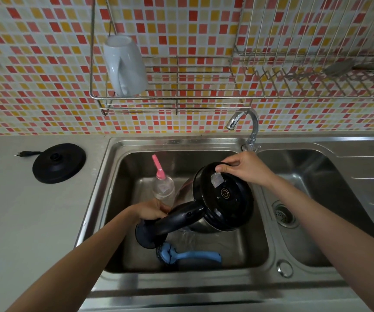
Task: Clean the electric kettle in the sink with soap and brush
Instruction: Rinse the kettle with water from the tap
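kettle: electric kettle [224, 199] held over the left basin of the sink [181, 157], tipped mouth-down, underside facing the camera
lid: open lid [149, 236] hangs below the handle
water: stream [188, 236] runs from the mouth onto the basin floor
left hand: left hand [152, 210], fingers wrapped round the kettle handle
right hand: right hand [242, 168], fingers pinching the rim of the kettle's bottom
soap: soap bottle [163, 188], pink cap, upright in the basin, just behind the left hand
brush: blue brush [190, 255] lies by the basin's front wall, under the lid
power base: black power base [58, 162] on the counter [23, 210], left of the sink
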